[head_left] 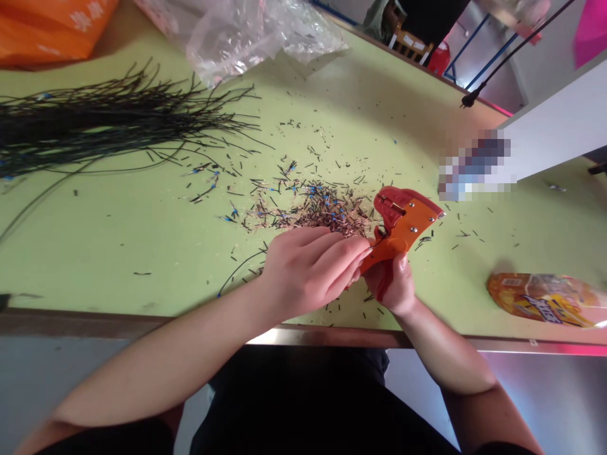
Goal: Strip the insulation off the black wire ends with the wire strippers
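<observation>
My right hand (392, 285) is wrapped round the handles of an orange and red wire stripper (408, 218), whose head points up and to the right. Pinched in the fingers of my left hand (315, 265) is a thin black wire (243, 262); one end reaches the stripper's jaws, and the other trails out left of the wrist to a blue tip. Under and beyond my hands lies a heap of wire scraps (327, 212), with black insulation bits, copper strands and blue pieces. My left hand hides part of the handles.
A large bundle of black wires (118, 120) lies at the left. Behind it are an orange bag (52, 31) and clear plastic bags (237, 38). A bottle with an orange label (545, 300) lies at the right, near the table's front edge (332, 335). A white panel (554, 126) rises at the right.
</observation>
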